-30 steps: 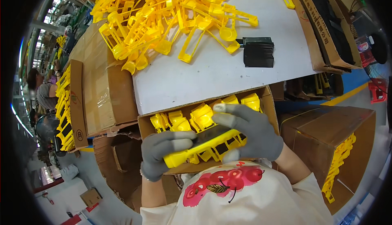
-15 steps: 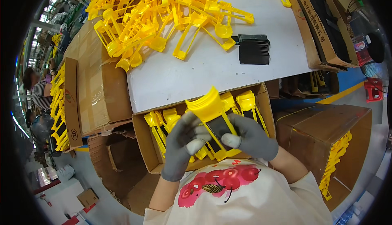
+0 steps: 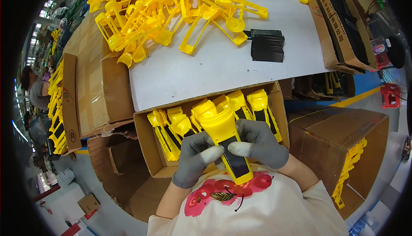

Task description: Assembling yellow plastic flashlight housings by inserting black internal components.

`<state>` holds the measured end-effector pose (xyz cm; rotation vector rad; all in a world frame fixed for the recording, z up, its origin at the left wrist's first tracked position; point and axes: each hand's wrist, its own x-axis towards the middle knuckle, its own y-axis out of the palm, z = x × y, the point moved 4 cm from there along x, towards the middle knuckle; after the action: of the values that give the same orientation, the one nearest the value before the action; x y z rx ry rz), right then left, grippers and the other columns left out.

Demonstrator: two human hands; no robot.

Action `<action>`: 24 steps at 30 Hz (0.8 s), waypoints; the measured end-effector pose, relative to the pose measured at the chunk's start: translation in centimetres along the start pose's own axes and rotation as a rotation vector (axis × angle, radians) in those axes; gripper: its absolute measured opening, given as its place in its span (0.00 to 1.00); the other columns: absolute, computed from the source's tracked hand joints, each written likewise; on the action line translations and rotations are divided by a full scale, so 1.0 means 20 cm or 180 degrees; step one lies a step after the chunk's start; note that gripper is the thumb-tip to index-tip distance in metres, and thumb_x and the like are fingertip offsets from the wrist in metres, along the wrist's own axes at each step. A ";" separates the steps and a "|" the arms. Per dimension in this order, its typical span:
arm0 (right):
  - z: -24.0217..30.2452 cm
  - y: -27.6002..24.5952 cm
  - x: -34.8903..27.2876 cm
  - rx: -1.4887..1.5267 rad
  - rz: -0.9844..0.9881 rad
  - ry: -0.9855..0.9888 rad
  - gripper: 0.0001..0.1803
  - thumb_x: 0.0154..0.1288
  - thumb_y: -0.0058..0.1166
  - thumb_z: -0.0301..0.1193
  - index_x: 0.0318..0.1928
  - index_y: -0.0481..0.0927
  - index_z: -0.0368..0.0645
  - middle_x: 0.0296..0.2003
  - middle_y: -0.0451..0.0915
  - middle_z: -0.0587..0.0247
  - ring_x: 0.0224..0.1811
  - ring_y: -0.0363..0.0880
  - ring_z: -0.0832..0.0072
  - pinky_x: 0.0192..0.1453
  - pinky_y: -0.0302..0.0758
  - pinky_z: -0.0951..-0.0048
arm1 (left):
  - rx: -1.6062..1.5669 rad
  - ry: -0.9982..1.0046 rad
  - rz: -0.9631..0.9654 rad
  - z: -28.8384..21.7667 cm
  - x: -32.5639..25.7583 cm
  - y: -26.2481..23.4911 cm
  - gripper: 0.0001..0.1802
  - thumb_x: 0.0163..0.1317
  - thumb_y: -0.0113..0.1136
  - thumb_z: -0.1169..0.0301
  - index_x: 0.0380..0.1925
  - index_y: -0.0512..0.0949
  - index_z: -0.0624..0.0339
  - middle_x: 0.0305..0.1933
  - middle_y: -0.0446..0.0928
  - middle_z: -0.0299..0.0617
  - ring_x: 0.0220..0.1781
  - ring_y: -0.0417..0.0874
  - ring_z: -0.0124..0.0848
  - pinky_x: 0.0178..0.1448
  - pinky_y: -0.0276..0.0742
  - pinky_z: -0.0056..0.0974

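The left hand (image 3: 193,156) and right hand (image 3: 265,145) both have their grip clamped on a yellow holder (image 3: 221,133) with a black panel (image 3: 237,167), held between them, its wide end over an open box (image 3: 281,107) of similar holders (image 3: 258,99). Beyond, yellow frames (image 3: 210,12) and black sheets (image 3: 268,47) lie on the bench (image 3: 193,79).

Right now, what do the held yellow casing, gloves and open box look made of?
Flared yellow casing: likely moulded plastic, slightly glossy; highlights on smooth curves. Grey gloves: probably knit fabric, matte; snug, no shine. Open box: apparently cardboard, matte; brown, thin walls.
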<state>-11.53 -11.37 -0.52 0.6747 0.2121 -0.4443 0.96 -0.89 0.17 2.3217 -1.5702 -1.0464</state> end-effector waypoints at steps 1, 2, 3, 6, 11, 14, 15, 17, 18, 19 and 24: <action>0.00 0.00 0.00 -0.0004 0.0004 0.0008 0.12 0.64 0.59 0.27 0.45 0.76 0.37 0.38 0.80 0.66 0.40 0.78 0.84 0.48 0.76 0.79 | -0.0084 0.0032 -0.0002 0.00 0.00 0.00 0.07 0.56 0.64 0.75 0.34 0.78 0.67 0.31 0.81 0.43 0.27 0.82 0.27 0.33 0.80 0.31; -0.01 0.00 0.00 0.0017 -0.0016 0.0027 0.11 0.64 0.59 0.27 0.45 0.76 0.37 0.38 0.80 0.66 0.41 0.78 0.84 0.48 0.76 0.79 | -0.0170 0.0059 -0.0006 0.01 0.00 -0.01 0.07 0.56 0.63 0.75 0.32 0.78 0.67 0.30 0.81 0.43 0.26 0.82 0.28 0.32 0.80 0.31; -0.02 -0.01 0.00 0.0038 -0.0036 0.0046 0.11 0.64 0.59 0.27 0.45 0.76 0.38 0.38 0.80 0.66 0.41 0.78 0.84 0.48 0.76 0.79 | -0.0178 0.0056 -0.0016 0.02 0.00 -0.01 0.07 0.56 0.63 0.75 0.32 0.78 0.67 0.30 0.81 0.43 0.26 0.82 0.28 0.32 0.80 0.31; -0.03 -0.01 0.00 0.0078 -0.0060 0.0036 0.12 0.63 0.59 0.27 0.46 0.76 0.37 0.39 0.80 0.65 0.41 0.79 0.83 0.49 0.77 0.78 | -0.0005 0.0151 -0.0126 0.03 0.00 -0.01 0.07 0.57 0.63 0.74 0.30 0.77 0.67 0.28 0.81 0.43 0.25 0.82 0.28 0.31 0.80 0.31; -0.04 -0.01 0.00 0.0222 -0.0078 0.0138 0.15 0.64 0.59 0.28 0.49 0.75 0.36 0.41 0.81 0.63 0.42 0.80 0.81 0.50 0.77 0.76 | 0.0027 0.0174 -0.0043 0.04 0.01 0.00 0.07 0.57 0.63 0.74 0.31 0.78 0.67 0.28 0.81 0.42 0.26 0.82 0.27 0.30 0.80 0.31; -0.02 0.01 -0.01 0.0354 -0.0054 0.0328 0.17 0.64 0.58 0.29 0.52 0.75 0.35 0.42 0.81 0.60 0.43 0.80 0.79 0.50 0.78 0.75 | 0.0026 0.0051 -0.0027 0.04 0.02 -0.01 0.06 0.58 0.62 0.75 0.32 0.78 0.68 0.29 0.81 0.41 0.27 0.82 0.26 0.30 0.80 0.31; -0.02 0.01 0.00 0.0396 -0.0009 0.0433 0.18 0.64 0.57 0.30 0.53 0.74 0.35 0.43 0.81 0.60 0.43 0.81 0.78 0.50 0.78 0.75 | 0.0015 0.0044 -0.0033 0.04 0.02 -0.01 0.06 0.58 0.62 0.75 0.32 0.78 0.68 0.29 0.81 0.41 0.27 0.82 0.26 0.30 0.80 0.31; -0.03 0.00 0.00 0.0364 0.0019 0.0444 0.19 0.64 0.57 0.30 0.54 0.74 0.34 0.43 0.81 0.59 0.42 0.81 0.77 0.50 0.78 0.74 | 0.0093 -0.0049 0.0028 0.03 0.01 0.00 0.06 0.59 0.62 0.76 0.33 0.78 0.68 0.30 0.81 0.42 0.29 0.83 0.26 0.32 0.82 0.31; -0.03 0.00 0.01 0.0332 0.0049 0.0440 0.21 0.64 0.57 0.30 0.55 0.74 0.34 0.42 0.81 0.58 0.42 0.81 0.77 0.50 0.78 0.73 | 0.0080 -0.0051 0.0023 0.02 0.01 0.00 0.06 0.59 0.62 0.76 0.33 0.78 0.68 0.30 0.81 0.42 0.29 0.83 0.26 0.32 0.82 0.31; -0.03 0.00 0.01 0.0327 0.0048 0.0454 0.21 0.64 0.57 0.30 0.55 0.74 0.34 0.42 0.81 0.58 0.42 0.81 0.77 0.50 0.78 0.73 | 0.0049 -0.0073 0.0072 0.02 0.01 0.01 0.06 0.59 0.62 0.76 0.34 0.78 0.68 0.31 0.81 0.42 0.30 0.83 0.26 0.32 0.82 0.31; -0.04 0.00 0.02 0.0197 0.0228 0.0296 0.20 0.61 0.57 0.30 0.53 0.76 0.34 0.42 0.82 0.59 0.42 0.80 0.76 0.50 0.77 0.73 | -0.0014 -0.0358 0.0167 -0.01 0.00 0.03 0.07 0.58 0.63 0.76 0.35 0.78 0.68 0.32 0.81 0.43 0.31 0.84 0.27 0.33 0.83 0.31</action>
<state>-11.15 -11.03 -1.28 0.7620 0.2621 -0.3523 0.61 -1.24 0.61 2.2417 -1.6570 -1.1855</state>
